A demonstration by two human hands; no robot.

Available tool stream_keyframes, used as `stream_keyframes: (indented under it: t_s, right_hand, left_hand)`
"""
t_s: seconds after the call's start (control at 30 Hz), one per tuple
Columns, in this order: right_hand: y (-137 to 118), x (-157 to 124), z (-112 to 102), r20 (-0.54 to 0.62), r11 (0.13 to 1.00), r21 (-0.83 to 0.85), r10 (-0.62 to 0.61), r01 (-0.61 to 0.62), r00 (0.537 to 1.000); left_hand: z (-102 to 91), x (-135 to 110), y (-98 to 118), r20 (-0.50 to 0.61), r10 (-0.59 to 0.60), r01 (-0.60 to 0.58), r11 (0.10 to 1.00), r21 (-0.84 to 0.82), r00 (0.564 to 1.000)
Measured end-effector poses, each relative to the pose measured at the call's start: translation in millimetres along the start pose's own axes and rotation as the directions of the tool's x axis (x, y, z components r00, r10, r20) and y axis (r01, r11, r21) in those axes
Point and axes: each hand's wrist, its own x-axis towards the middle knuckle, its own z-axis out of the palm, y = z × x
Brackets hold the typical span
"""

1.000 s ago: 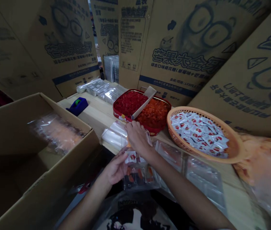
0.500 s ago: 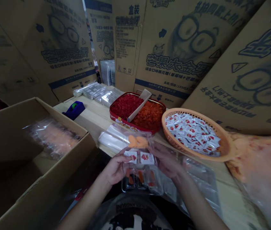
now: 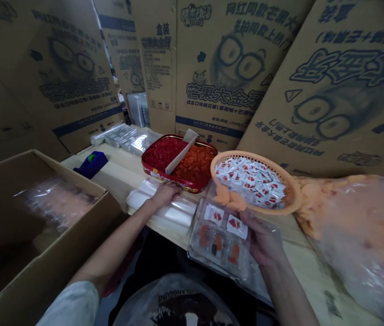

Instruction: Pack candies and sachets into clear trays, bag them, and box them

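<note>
Holding a clear compartment tray [image 3: 217, 259] by its right side, the right hand [image 3: 261, 240] grips it closed, while the left hand [image 3: 165, 194] rests on the clear plastic sleeves [image 3: 181, 213] at the near side of the red tin [image 3: 151, 172]; whether the left fingers pinch a sleeve or only press on it cannot be told. The tray is near and right of centre, tilted at the near edge of the table [image 3: 120, 170], with its far end close to the perforated basket [image 3: 295, 192].

State of filling: orange pieces [image 3: 222, 194] occupy the far end, 2 white packets [image 3: 237, 225] lie side by side in the middle, and 3 near compartments show red-orange strips [image 3: 233, 253]. Loading of this tray therefore appears complete or nearly so. Whether a clear lid covers it cannot be made out. No sleeve surrounds the tray, and it lies outside the open carton [image 3: 76, 244] at left, so any enclosing is judged as not yet done.

Supply remains plentiful: loose packets [image 3: 246, 179] heap in the basket, the tin holds red and orange pieces on either side of 1 pale divider [image 3: 181, 151], and a large bag [image 3: 348, 235] of orange pieces lies at right. The carton contains a plastic-wrapped bundle [image 3: 59, 203], its contents indistinct.
</note>
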Motion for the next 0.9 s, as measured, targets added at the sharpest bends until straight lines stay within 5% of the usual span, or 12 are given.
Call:
stream_keyframes:
  t_s: [0.3, 0.7, 0.9]
  right_hand:
    - [-2.9, -2.4, -15.8, -0.048, 1.0, 0.028, -0.009, 0.011, 0.999]
    - [0.8, -4.6, -16.6, -0.037, 0.997, 0.044, -0.06, 0.062, 0.998]
    - [-1.7, -6.0, -17.5, -0.044, 0.996, 0.066, -0.059, 0.062, 0.997]
  left_hand:
    - [11.9, -10.2, -6.3, 0.015, 0.105, -0.106, 0.979, 0.175, 0.994]
    - [12.4, -17.4, -0.5, -0.208, 0.068, -0.062, 0.997, 0.037, 0.976]
    - [-8.5, -12.5, 20.1, -0.213, 0.029, -0.027, 1.0, 0.012, 0.977]
